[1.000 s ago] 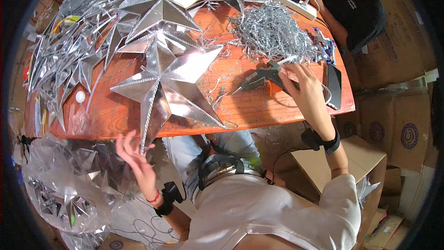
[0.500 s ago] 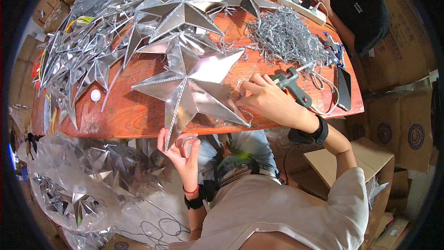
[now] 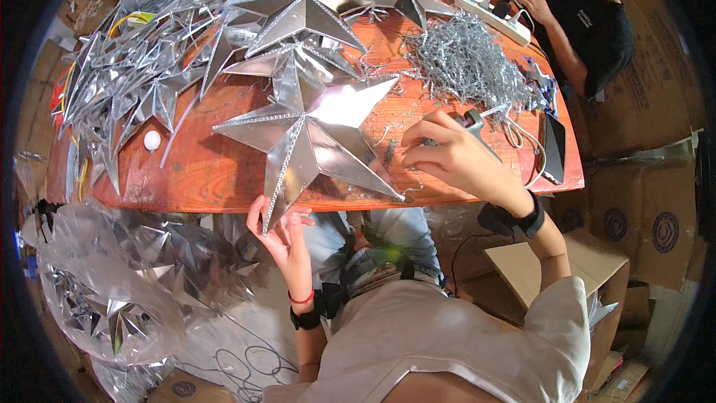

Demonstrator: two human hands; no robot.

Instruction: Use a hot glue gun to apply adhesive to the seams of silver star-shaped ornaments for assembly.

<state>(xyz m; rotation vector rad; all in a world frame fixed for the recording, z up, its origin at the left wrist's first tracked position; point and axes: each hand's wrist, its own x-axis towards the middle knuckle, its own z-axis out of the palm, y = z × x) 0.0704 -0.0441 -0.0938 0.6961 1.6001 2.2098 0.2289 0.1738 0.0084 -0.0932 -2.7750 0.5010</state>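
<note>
A large silver five-pointed star point(image 3: 339, 151) lies on the red-brown table, its lowest point reaching past the front edge. Beaded silver trim runs along some of its ridges. My left hand point(image 3: 282, 235) grips that lowest point between thumb and fingers. To the right of the star, my right hand point(image 3: 459, 157) hovers over the table with fingers bent and thumb and forefinger apart. A thin silver strand point(image 3: 415, 182) runs from the star's lower right point toward this hand; its far end is hidden. Partly covered by the right hand is a dark glue gun point(image 3: 474, 121).
A heap of silver trim point(image 3: 470, 60) and a white power strip point(image 3: 494, 21) sit behind the glue gun, a black phone point(image 3: 553, 148) at the right edge. More stars point(image 3: 302, 21) crowd the far left. Bagged stars point(image 3: 119, 291) stand below. A co-worker point(image 3: 585, 30) is at far right.
My right hand has moved right, away from the star and over the glue gun. My left hand keeps its grip on the star's lowest point.
</note>
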